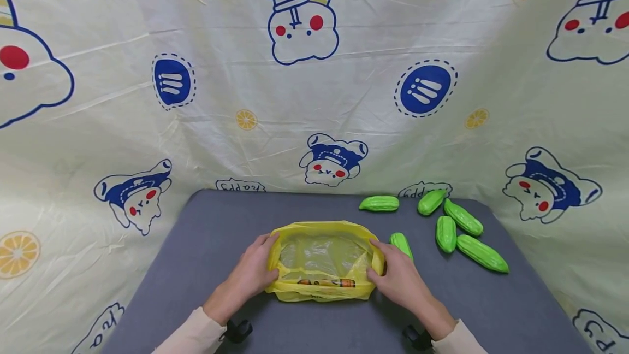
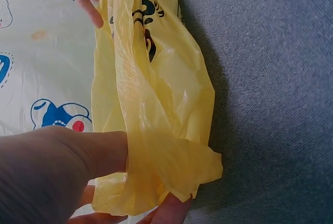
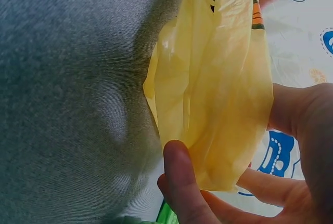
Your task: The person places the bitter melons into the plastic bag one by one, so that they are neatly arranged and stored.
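A yellow plastic bag [image 1: 324, 291] stands on the grey table with its mouth spread wide, and its crinkled inside shows from above. My left hand [image 1: 250, 267] holds the bag's left side, thumb over the rim and fingers along the outside. On the opposite side my right hand [image 1: 400, 276] grips the rim in the same way. In the left wrist view the bag [image 2: 171, 89] has dark print, and its folded edge hangs over the left hand's thumb tip. The right wrist view shows the bag's side [image 3: 218, 104] between the right thumb and fingers.
A bright green, ribbed cucumber-like vegetable [image 1: 401, 245] lies close behind the right hand. Several more lie farther right, among them one [image 1: 482, 254] near the right edge. Another [image 1: 379, 204] lies at the table's back edge. A patterned white cloth [image 1: 216, 141] surrounds the grey table [image 1: 206, 223].
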